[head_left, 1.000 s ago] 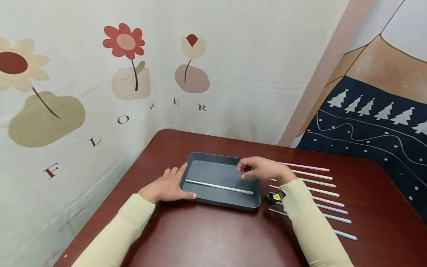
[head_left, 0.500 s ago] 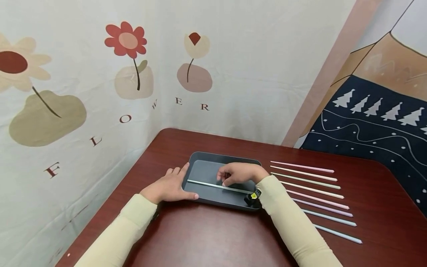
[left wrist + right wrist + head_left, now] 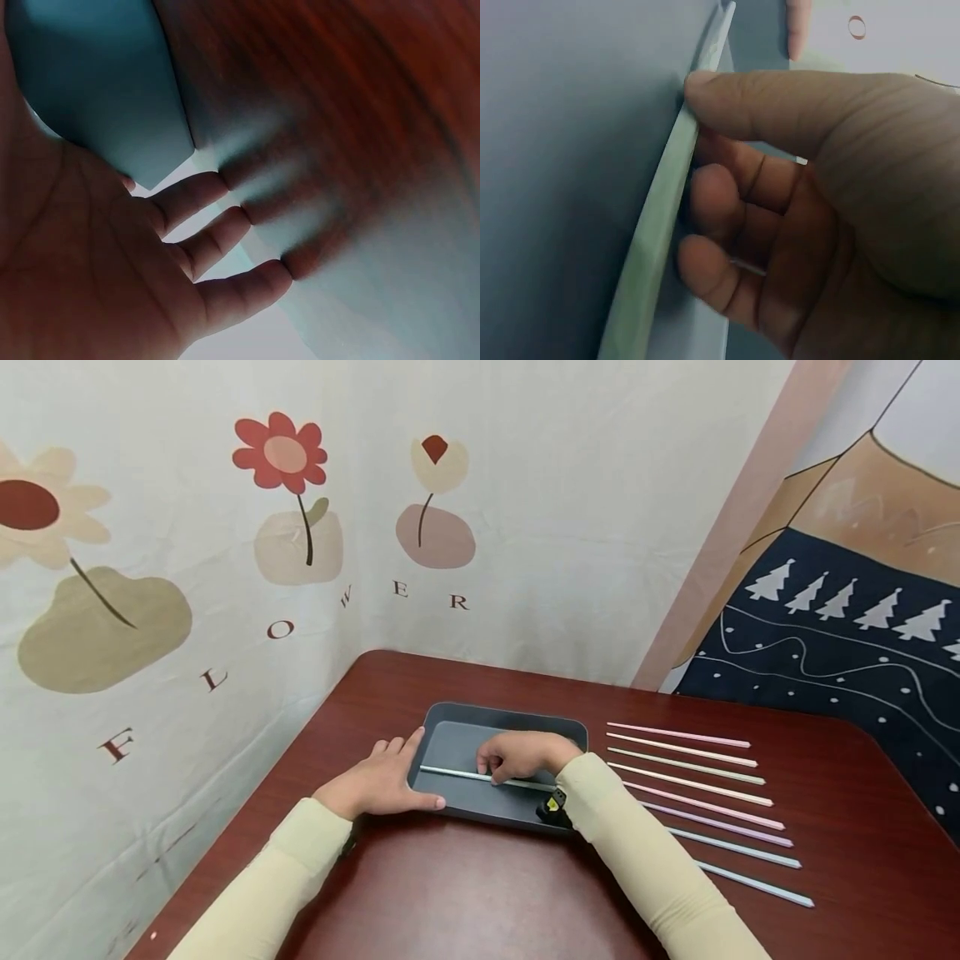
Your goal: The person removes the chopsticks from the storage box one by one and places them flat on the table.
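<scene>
A dark grey rectangular tray [image 3: 461,741] sits on the table with one pale green chopstick [image 3: 450,772] lying lengthwise in it. My right hand [image 3: 521,753] reaches into the tray and pinches this chopstick near its middle. In the right wrist view the thumb presses on the chopstick [image 3: 656,217], the forefinger is mostly hidden behind the thumb, and the other fingers curl beside it. My left hand [image 3: 378,782] rests spread at the tray's left front corner, thumb along the front rim. The left wrist view has its straight fingers beside the tray wall [image 3: 97,82].
Several pastel chopsticks lie in a spaced row right of the tray, from a pink one [image 3: 678,735] at the back to a light blue one [image 3: 757,885] in front. My right forearm partly covers the row. A flower-printed curtain [image 3: 555,543] hangs behind the reddish-brown table [image 3: 450,893].
My right hand has moved left and down into the tray, from above its right side, and now pinches the chopstick. The left hand stays at the corner.
</scene>
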Tool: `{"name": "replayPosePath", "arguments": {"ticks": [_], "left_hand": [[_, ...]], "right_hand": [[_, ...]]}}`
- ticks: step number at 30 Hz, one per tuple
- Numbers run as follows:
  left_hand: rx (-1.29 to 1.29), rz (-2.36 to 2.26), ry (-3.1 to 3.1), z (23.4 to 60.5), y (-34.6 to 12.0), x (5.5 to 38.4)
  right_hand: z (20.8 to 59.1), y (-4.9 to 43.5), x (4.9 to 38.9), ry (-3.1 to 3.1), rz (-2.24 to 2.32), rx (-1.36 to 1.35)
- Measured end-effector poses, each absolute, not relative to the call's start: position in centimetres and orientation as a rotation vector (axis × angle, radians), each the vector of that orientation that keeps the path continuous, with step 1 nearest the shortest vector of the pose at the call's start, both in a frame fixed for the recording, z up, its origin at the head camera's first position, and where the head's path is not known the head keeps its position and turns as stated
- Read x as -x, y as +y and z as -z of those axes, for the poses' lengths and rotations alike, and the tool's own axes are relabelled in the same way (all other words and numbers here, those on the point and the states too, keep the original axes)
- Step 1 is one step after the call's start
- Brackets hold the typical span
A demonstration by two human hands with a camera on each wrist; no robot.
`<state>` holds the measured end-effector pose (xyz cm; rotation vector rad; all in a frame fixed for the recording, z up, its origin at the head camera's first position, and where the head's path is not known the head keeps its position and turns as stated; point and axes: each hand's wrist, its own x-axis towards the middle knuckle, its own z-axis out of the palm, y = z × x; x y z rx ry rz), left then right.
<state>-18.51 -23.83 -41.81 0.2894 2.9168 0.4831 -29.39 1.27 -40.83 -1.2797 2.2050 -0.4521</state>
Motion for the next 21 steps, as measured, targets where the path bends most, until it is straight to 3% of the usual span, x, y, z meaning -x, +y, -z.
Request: {"name": "replayPosePath", "arguments": {"ticks": [21], "left_hand": [[-0.309,-0.468,2.921,41.7,-24.0,18.5]], "right_hand": [[37.8,2.0,30.1,2.255,0.579,1.269]]}}
